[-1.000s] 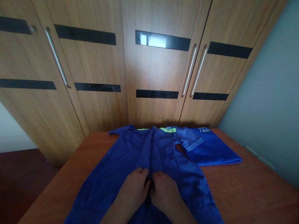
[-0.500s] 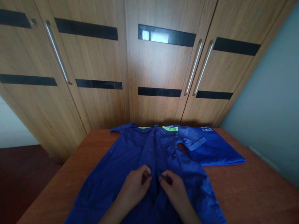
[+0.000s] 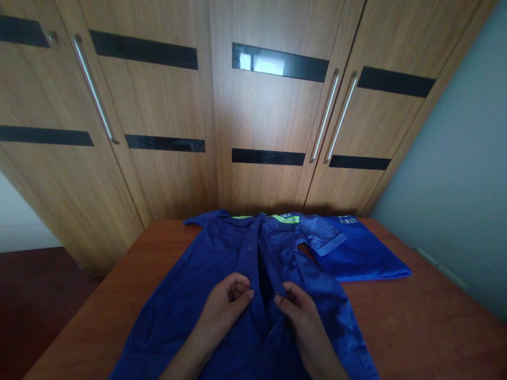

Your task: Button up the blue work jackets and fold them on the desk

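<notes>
On the wooden counter (image 3: 421,335) in front of the wardrobe (image 3: 260,98), a blue work shirt (image 3: 185,301) lies spread flat, front up. The left hand (image 3: 226,298) curls its grip on the left placket edge; the right hand (image 3: 299,309) pinches the right one, parting them. Uneven pulling could drag the shirt askew or bunch its sleeve against the folded blue garment (image 3: 362,252) just beside it.

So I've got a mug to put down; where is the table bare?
Bare table lies right of the blue shirt, in front of the folded blue garment. A narrower strip runs along the left edge. The middle is crowded: left hand and right hand grip the shirt front.
</notes>
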The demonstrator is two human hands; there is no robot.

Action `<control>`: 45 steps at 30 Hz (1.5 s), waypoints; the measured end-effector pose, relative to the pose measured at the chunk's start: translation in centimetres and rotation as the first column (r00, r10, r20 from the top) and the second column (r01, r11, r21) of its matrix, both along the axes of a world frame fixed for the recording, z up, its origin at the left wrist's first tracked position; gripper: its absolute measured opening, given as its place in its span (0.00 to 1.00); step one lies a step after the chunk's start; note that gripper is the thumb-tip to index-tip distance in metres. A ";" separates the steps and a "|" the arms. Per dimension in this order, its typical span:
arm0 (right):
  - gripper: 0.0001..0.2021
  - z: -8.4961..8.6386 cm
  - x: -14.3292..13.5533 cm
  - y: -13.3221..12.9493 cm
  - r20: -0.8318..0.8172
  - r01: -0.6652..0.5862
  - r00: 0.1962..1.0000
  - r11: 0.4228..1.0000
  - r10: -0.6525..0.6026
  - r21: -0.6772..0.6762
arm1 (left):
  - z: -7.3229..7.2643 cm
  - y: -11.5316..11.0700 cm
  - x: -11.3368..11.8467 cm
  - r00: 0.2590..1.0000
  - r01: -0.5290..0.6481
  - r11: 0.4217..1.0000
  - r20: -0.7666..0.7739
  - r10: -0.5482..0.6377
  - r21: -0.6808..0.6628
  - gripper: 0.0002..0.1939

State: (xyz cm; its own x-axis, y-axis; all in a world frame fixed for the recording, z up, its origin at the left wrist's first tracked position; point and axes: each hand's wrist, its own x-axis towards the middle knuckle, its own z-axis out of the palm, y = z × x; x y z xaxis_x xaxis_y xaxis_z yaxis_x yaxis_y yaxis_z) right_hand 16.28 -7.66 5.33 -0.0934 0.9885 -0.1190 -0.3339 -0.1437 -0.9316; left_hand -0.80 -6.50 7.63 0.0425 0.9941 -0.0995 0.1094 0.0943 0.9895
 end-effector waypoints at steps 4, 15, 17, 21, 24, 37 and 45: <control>0.08 0.4 -0.4 0.4 0.104 0.005 0.995 0.999 -0.008 0.036 | -0.4 0.3 -0.1 0.999 -0.006 1.000 0.046 0.008 -0.023 0.14; 0.06 -0.4 -1.3 0.6 0.359 -0.020 0.932 0.982 -0.050 0.186 | 0.4 -0.3 0.1 0.984 0.075 0.987 -0.171 -0.051 0.142 0.06; 0.06 -0.5 -1.5 0.6 0.387 -0.022 0.920 0.980 -0.057 0.197 | 0.5 -0.4 0.1 0.982 0.066 0.987 -0.185 -0.038 0.149 0.06; 0.05 -0.8 -2.1 0.5 0.495 -0.013 0.862 0.970 -0.112 0.243 | 0.2 -0.4 0.2 0.976 0.060 0.982 -0.216 -0.021 0.178 0.07; 0.04 -1.1 -2.9 0.5 0.614 -0.014 0.771 0.959 -0.169 0.282 | -0.2 -0.4 0.4 0.956 0.086 0.975 -0.291 -0.023 0.204 0.07; 0.06 -1.6 -1.5 0.7 0.409 0.054 0.905 0.984 -0.119 0.167 | -0.5 -1.0 0.5 0.800 0.213 0.918 -0.600 0.033 0.334 0.11; 0.09 -1.4 -1.8 0.6 0.491 0.129 0.841 0.966 -0.227 0.225 | -0.3 -1.0 0.5 0.819 0.220 0.921 -0.574 0.005 0.323 0.11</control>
State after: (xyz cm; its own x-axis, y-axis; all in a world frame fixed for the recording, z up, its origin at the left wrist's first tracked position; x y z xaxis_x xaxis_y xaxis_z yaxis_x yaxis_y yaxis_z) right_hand 14.49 -7.08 3.92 0.1119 0.9908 0.0760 0.1896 0.0538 -0.9804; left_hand -0.28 -7.54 7.29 0.2007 0.9543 0.2215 0.6348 -0.2989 0.7125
